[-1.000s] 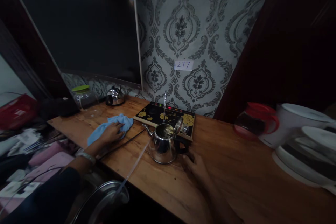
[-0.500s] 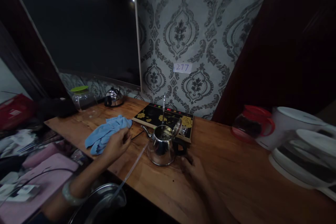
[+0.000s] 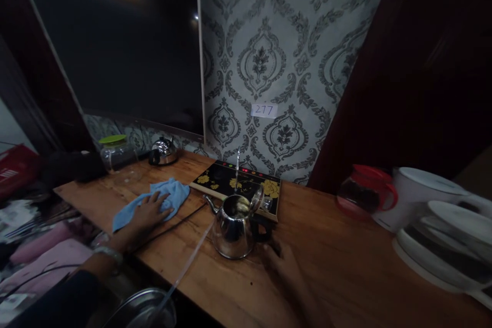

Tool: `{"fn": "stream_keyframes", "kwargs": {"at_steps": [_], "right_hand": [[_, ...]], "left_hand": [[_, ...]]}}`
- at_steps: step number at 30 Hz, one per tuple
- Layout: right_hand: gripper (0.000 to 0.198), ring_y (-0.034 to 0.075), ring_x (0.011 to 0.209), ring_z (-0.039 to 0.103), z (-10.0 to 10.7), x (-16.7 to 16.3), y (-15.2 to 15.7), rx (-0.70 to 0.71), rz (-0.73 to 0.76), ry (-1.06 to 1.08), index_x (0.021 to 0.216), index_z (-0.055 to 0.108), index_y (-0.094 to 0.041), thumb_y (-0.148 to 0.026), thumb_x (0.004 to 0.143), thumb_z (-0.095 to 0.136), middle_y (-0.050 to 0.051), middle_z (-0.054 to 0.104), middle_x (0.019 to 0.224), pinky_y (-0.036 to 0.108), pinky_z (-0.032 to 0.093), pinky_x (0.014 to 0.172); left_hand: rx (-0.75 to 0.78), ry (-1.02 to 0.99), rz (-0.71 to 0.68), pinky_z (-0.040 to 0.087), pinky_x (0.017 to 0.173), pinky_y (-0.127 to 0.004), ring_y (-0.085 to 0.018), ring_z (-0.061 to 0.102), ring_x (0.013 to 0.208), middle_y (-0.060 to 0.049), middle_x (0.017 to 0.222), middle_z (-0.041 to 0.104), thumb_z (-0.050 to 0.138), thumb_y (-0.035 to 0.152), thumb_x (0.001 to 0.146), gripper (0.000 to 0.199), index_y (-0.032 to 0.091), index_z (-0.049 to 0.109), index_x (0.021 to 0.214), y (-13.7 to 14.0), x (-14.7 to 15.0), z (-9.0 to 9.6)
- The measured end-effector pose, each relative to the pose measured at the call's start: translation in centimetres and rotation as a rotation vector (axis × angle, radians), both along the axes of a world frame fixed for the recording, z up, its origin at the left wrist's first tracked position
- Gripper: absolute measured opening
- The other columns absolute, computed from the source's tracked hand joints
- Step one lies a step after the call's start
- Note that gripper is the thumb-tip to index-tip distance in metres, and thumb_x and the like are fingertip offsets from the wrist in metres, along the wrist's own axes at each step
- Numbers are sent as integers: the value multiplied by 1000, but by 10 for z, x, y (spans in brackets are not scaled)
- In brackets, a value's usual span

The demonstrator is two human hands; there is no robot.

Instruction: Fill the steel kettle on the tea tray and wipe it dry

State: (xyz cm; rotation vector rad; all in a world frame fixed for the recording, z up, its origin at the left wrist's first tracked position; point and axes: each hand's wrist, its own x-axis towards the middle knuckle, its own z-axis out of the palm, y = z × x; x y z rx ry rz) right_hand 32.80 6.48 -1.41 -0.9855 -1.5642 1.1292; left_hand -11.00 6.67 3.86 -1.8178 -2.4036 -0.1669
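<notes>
Blue cloth (image 3: pixel 175 196) partly covered by the person's left hand (image 3: pixel 149 213), basin (image 3: pixel 148 294) below that hand cut off, kettle (image 3: pixel 232 236) interior beside right hand (image 3: pixel 282 264) indistinct from here, white-lidded pot (image 3: pixel 442 251) rightward cropped.

One Lens, Head High, Tipped Forward and Down

A single camera rides on the wearer's head, looking out over their own arms (image 3: pixel 122 242), which come in from below. It faces across the tabletop (image 3: pixel 326 261) to the patterned wall (image 3: pixel 261 25), which shares the upper half with a dark screen (image 3: pixel 126 56). It stands high enough to peer into the mouth of the steel kettle (image 3: pixel 232 236), near at hand and a little below centre. Nearest of all is a metal basin (image 3: pixel 128 302), cut off by the bottom edge. The sweep is wide: pink cloth (image 3: pixel 63 259) at far left, a white-lidded pot (image 3: pixel 442 253) at far right.
</notes>
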Motion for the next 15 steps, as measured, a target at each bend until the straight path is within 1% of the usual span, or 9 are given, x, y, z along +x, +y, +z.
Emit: {"fn": "stream_keyframes", "kwargs": {"at_steps": [3,6,9,13,15], "right_hand": [[42,32,100,66,3,-1,-3,-32,-28,-44,103,71,-16,-48,77,60,11,73,106,45,51,90],[42,32,97,67,5,-2,-4,-41,-28,-48,102,71,-17,-49,78,60,11,74,103,44,53,86],[46,32,101,66,4,-1,-2,-16,-9,-20,106,70,-16,-51,77,61,12,72,107,45,52,89],[51,33,101,66,-1,0,2,-10,-11,-2,105,70,-15,-56,75,62,14,72,107,47,51,91],[53,34,100,66,-3,0,3,-11,-18,-5,104,70,-15,-58,74,62,15,72,107,47,51,90]], "left_hand": [[33,15,-26,44,90,-50,-36,48,121,-15,140,48,46,47,82,53,22,56,127,-1,-1,-11],[66,86,-41,43,93,-46,-32,54,113,-14,135,53,46,41,82,48,19,59,123,-2,0,-12],[109,119,-58,44,94,-41,-30,58,109,-13,129,58,45,36,81,45,18,61,118,-2,1,-12],[201,48,-68,47,90,-40,-29,61,103,-14,117,64,50,31,74,41,17,63,111,0,-4,-10],[253,-73,-43,49,83,-39,-29,64,93,-14,103,68,51,32,72,37,16,64,103,2,-8,-4]]}}
